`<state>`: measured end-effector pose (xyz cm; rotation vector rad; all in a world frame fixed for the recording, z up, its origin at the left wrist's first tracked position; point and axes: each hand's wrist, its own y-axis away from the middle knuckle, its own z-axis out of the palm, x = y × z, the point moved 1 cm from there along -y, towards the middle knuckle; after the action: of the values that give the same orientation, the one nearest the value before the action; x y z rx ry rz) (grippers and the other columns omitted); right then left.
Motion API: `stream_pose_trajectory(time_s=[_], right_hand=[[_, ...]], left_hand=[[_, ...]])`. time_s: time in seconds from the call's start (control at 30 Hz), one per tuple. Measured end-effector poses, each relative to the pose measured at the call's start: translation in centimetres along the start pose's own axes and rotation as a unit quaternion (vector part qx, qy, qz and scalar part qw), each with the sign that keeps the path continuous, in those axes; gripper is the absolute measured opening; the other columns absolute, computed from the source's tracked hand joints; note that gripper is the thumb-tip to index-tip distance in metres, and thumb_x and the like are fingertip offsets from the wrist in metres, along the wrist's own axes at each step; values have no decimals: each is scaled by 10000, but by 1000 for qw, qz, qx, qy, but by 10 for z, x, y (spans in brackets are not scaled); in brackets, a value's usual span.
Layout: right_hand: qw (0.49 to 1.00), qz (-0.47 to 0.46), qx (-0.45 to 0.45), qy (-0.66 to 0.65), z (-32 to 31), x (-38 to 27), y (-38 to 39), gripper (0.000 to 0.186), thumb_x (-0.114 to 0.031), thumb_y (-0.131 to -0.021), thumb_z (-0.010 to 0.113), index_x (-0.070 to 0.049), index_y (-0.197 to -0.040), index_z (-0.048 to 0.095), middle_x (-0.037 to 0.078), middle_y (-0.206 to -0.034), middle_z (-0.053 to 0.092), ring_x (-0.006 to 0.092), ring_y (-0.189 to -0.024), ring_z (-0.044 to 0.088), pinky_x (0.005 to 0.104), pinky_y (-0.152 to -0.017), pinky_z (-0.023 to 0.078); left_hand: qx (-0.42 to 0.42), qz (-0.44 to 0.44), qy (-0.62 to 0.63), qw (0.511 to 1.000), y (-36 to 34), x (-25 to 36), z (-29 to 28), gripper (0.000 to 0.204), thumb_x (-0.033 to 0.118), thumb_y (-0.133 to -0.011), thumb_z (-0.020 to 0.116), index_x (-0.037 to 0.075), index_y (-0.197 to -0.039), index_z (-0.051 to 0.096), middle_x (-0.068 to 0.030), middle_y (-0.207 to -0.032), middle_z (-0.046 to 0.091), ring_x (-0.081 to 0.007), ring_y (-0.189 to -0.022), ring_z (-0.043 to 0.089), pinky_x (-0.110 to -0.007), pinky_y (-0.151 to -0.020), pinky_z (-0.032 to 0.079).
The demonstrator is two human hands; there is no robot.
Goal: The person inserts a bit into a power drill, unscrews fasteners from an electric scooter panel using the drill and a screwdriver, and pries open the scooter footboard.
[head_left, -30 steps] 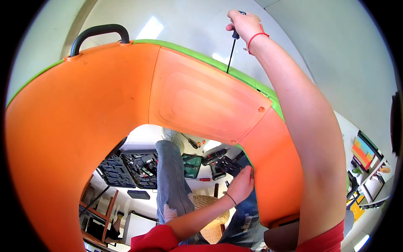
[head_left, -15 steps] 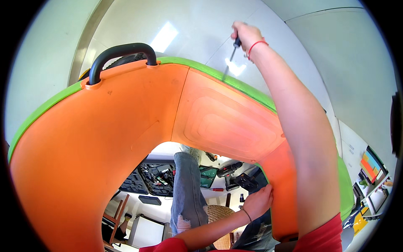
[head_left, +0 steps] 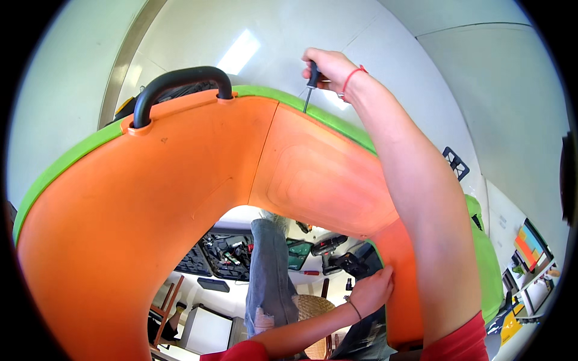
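Note:
A large curved orange plastic shell with a green rim arches across the view. Beyond its far edge, my right hand is wrapped round the black handle of a screwdriver. The shaft points down, and its tip is at the seam between the orange panel and the green rim. Lower right, my left hand is closed on the inner edge of the orange shell, its fingertips partly hidden by it. A black tubular handle stands on the shell's far left edge.
Below the opening lie an open black tool case, a green tray, a cordless drill and a red-handled screwdriver on the floor. My jeans-clad leg stands among them, near a woven stool. A monitor is far right.
My right hand has moved left and nearer with the screwdriver, its tip shifting left along the seam and its shaft now steeper. My left hand keeps its hold on the shell's edge.

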<state>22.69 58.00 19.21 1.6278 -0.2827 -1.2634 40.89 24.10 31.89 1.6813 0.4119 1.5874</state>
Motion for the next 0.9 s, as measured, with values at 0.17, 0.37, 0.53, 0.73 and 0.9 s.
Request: stream_pose_trajectory(time_s=[0.17,0.37,0.53,0.73,0.9], right_hand=[[988,-17,53,-143,6,19,16,153,-210,-836,571,-86,-812,483,45,-716,585,150,-654,567,316,-657,489],[942,-123,131,-283,5,34,39,134,-146,-827,536,-74,-756,447,33,-597,468,144,-516,447,314,-527,429],[908,-203,323,-174,40,53,54,167,-123,-847,496,-35,-726,422,46,-566,462,123,-493,431,289,-468,384],[928,-215,275,-129,50,46,66,173,-128,-810,528,9,-722,470,78,-577,510,158,-509,453,335,-512,397],[951,-91,202,-217,28,34,42,128,-106,-812,516,-15,-736,470,66,-595,543,156,-470,497,307,-479,411]], left_hand=[[-11,9,-9,1000,5,8,5,199,164,-886,483,45,-1034,421,-194,-934,626,-396,-722,627,-493,-581,506],[-2,37,-15,999,3,-10,24,212,170,-863,508,37,-1027,490,-187,-893,637,-380,-724,633,-478,-596,515],[65,180,-34,981,11,-24,33,187,213,-806,569,48,-828,654,-164,-820,655,-340,-733,638,-439,-619,511],[33,144,-19,989,13,-8,11,178,183,-821,549,38,-866,642,-176,-842,652,-348,-757,638,-439,-635,523],[-56,42,-6,998,2,19,0,280,185,-905,475,11,-1124,470,-202,-957,622,-390,-757,631,-469,-612,526]])
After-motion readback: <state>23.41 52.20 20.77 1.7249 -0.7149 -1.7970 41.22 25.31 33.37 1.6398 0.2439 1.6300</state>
